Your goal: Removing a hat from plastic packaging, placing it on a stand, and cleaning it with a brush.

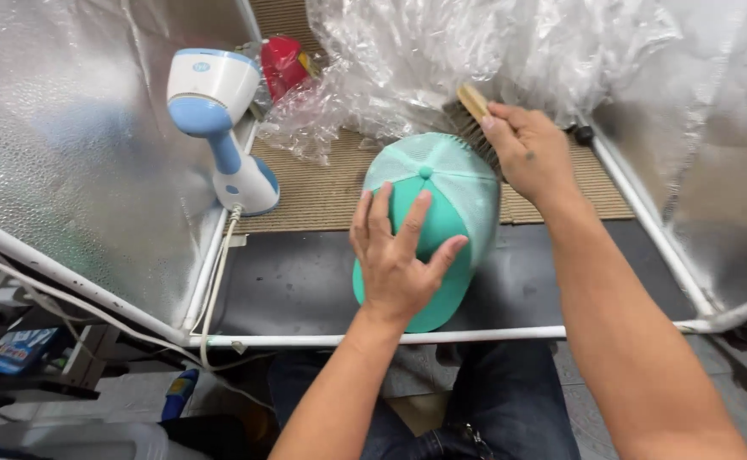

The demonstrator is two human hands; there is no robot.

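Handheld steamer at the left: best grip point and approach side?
Grip the steamer by its light-blue neck, the narrow handle between the wide white head and the rounded base. Come from the right, over the ribbed mat: the silvery wall closes off its left. It stands tilted with its head up-left, so wrap the fingers across the neck. Its cord trails down from the base, probably limiting lift.

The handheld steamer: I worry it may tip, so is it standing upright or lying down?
Upright. The handheld steamer stands on its base on the ribbed mat, head uppermost, cord trailing down from the base.
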